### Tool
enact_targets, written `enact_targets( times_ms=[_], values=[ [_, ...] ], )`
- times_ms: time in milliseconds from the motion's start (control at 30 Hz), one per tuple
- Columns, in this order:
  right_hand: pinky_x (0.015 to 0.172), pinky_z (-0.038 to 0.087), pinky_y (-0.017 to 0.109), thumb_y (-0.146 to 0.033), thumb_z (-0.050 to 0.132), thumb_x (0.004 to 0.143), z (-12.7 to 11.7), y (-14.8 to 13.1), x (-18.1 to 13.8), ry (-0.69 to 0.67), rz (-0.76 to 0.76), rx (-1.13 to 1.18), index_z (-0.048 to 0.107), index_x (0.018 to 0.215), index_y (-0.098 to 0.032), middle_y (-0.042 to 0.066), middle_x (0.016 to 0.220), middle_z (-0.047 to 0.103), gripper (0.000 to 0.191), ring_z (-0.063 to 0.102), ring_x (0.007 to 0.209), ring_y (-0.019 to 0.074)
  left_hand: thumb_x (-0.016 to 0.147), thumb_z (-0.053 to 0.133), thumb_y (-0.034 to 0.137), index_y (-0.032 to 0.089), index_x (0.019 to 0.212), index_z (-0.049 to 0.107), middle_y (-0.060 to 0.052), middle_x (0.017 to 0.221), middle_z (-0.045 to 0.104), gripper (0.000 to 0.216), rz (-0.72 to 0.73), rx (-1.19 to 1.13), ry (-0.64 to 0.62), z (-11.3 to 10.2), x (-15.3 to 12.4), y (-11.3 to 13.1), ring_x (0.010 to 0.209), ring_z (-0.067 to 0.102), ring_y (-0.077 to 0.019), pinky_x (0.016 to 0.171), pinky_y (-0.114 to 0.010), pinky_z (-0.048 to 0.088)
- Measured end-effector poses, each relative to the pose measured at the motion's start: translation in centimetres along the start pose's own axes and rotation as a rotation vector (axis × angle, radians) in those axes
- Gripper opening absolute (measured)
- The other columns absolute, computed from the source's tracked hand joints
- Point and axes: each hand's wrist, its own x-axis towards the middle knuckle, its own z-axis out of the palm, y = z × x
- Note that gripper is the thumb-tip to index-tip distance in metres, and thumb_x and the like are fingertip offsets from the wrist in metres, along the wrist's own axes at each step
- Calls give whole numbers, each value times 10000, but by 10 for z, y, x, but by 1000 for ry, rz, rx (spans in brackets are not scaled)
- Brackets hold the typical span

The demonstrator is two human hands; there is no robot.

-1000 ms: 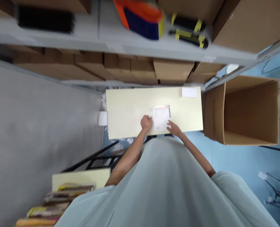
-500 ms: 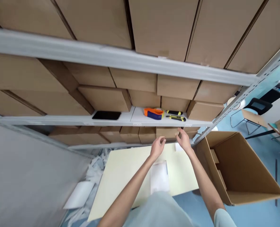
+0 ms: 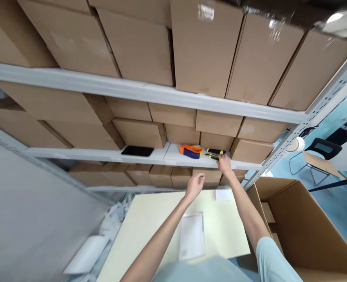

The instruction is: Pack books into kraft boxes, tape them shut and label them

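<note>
My right hand [image 3: 225, 163] reaches to the shelf, its fingers closed on the end of the nearer yellow-and-black utility knife [image 3: 211, 156]. A second utility knife [image 3: 216, 151] lies just behind it. To their left sits an orange-and-blue tape dispenser [image 3: 191, 151]. My left hand [image 3: 195, 186] hovers over the far part of the cream table [image 3: 150, 223], fingers loosely curled and holding nothing I can see. Below it, a white printed packet [image 3: 192, 236] lies flat on the table. A small white stack of paper or labels [image 3: 223, 195] is near the table's back edge.
A black phone-like slab [image 3: 137, 150] lies on the same shelf [image 3: 161, 156]. Cardboard boxes [image 3: 205, 51] fill the shelves above and behind. A large open carton [image 3: 314, 227] stands right of the table. White wrapping material [image 3: 87, 254] is heaped at left; a chair [image 3: 322, 152] stands farther off.
My right hand has moved up from above the table to the shelf and taken hold of the nearer utility knife. My left hand stays over the table. The view has tilted upward.
</note>
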Motion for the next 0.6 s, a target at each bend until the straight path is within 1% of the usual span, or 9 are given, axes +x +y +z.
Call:
enact_targets(
  times_ms=[67,100,167,233,300,400,467,533,600],
  values=[
    [1177,427,477,-144,551,1035,6,10,-3,-21,-10,-1,680,1373,-82,272,1399,675,366,551,1340,365,970,586,223,243,1046,781,-89,1153,819,211,-109,61,-23,-2,-21,-19,1114,777,-272,1057,-413,594],
    [1173,429,488,-160,561,1034,12,16,-7,-2,-30,3,672,1376,-65,278,1358,687,372,559,1307,373,961,593,209,240,1036,783,-86,1130,823,206,-183,97,-49,-3,-34,-31,1099,781,-265,1054,-396,595],
    [1149,448,517,-201,555,1045,32,32,-25,96,-89,73,634,1429,-69,262,1332,688,413,564,1266,377,952,594,189,232,1048,783,-91,1165,821,216,-338,126,-78,-2,-68,-59,1138,769,-264,1071,-387,583],
    [1144,460,551,-304,542,1079,61,48,-57,207,-133,205,592,1491,-130,222,1389,659,450,556,1278,370,955,599,196,223,1079,781,-93,1180,820,222,-514,152,-134,2,-112,-92,1137,766,-262,1065,-379,582],
    [1145,468,573,-413,539,1099,98,60,-102,249,-138,331,558,1536,-200,181,1441,626,486,549,1318,359,969,606,225,209,1126,777,-104,1215,816,233,-689,178,-196,9,-162,-123,1143,765,-264,1069,-374,574],
    [1075,532,547,-483,541,1103,159,61,-186,150,-67,464,545,1549,-248,157,1427,630,504,577,1304,336,999,628,303,215,1199,758,-89,1281,805,255,-887,200,-286,25,-230,-157,1159,761,-241,1063,-342,563],
    [1040,561,528,-477,562,1093,196,53,-243,29,3,522,578,1510,-245,152,1373,665,477,607,1259,319,998,654,330,210,1208,754,-88,1259,812,262,-957,205,-308,36,-261,-168,1128,769,-230,1034,-319,565],
    [1023,578,512,-449,592,1074,227,41,-292,-85,97,564,621,1448,-221,156,1313,699,438,632,1218,306,998,668,343,205,1203,756,-91,1219,821,262,-983,201,-297,45,-276,-171,1105,773,-225,1015,-308,564],
    [1004,591,491,-410,631,1046,251,29,-327,-171,209,589,641,1409,-188,172,1282,717,425,650,1198,301,1000,672,345,207,1189,761,-85,1182,828,250,-986,191,-269,51,-278,-171,1087,774,-222,1007,-306,562]
  ],
)
